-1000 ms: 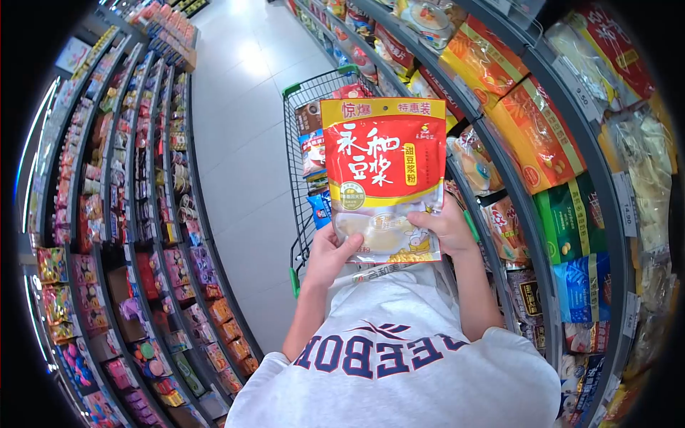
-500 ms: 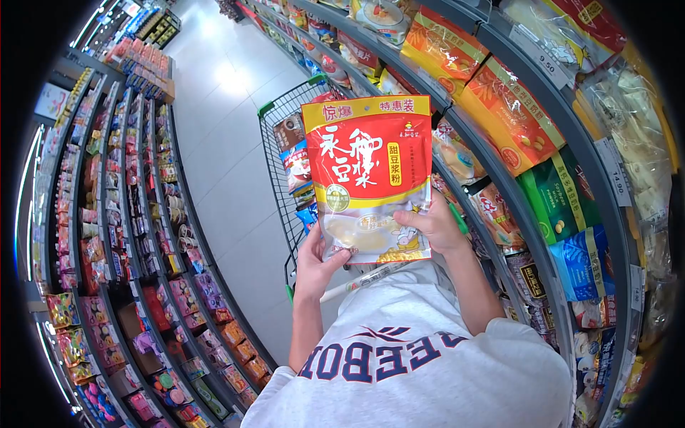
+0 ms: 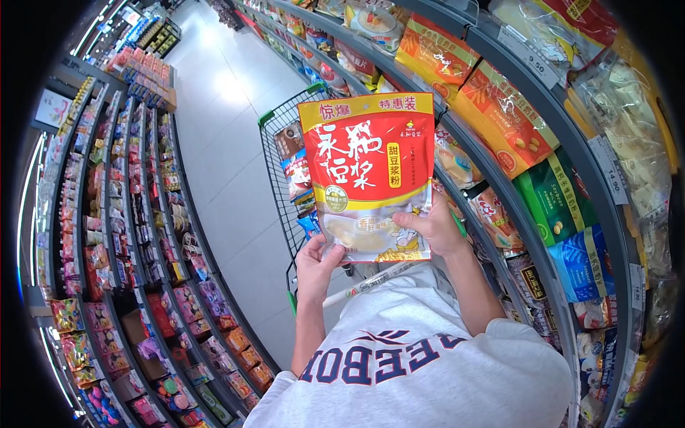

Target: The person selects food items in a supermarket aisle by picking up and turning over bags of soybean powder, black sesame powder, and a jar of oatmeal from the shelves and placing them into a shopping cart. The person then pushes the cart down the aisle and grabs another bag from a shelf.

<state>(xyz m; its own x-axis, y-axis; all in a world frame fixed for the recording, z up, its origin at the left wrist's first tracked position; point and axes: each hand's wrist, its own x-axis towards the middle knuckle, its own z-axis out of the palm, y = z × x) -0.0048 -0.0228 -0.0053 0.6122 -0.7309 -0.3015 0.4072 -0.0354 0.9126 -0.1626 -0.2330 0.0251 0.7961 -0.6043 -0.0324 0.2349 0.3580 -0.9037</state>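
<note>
Upright in front of me is a red, yellow and silver bag of soy milk powder (image 3: 374, 164), its printed front facing me. My right hand (image 3: 444, 227) grips its lower right side, thumb across the front and the other fingers hidden behind. At the lower left corner, my left hand (image 3: 317, 264) has its thumb against the bag's edge, with curled fingers showing beside it. Behind the bag stands a wire shopping cart (image 3: 275, 160) with green corners, partly covered by it. Several packets (image 3: 296, 171) are visible inside the cart.
Shelves to my right hold orange bags (image 3: 506, 118), a green soybean powder bag (image 3: 560, 196) and a blue bag (image 3: 581, 264), with price tags along the shelf edge (image 3: 614, 171). Left, a long shelf unit (image 3: 135, 214) carries small colourful packets. A tiled aisle floor (image 3: 221, 171) runs between.
My left hand's thumb has slid slightly left toward the bag's edge, and its fingers show more. The bag tilts very slightly; my right hand keeps its grip.
</note>
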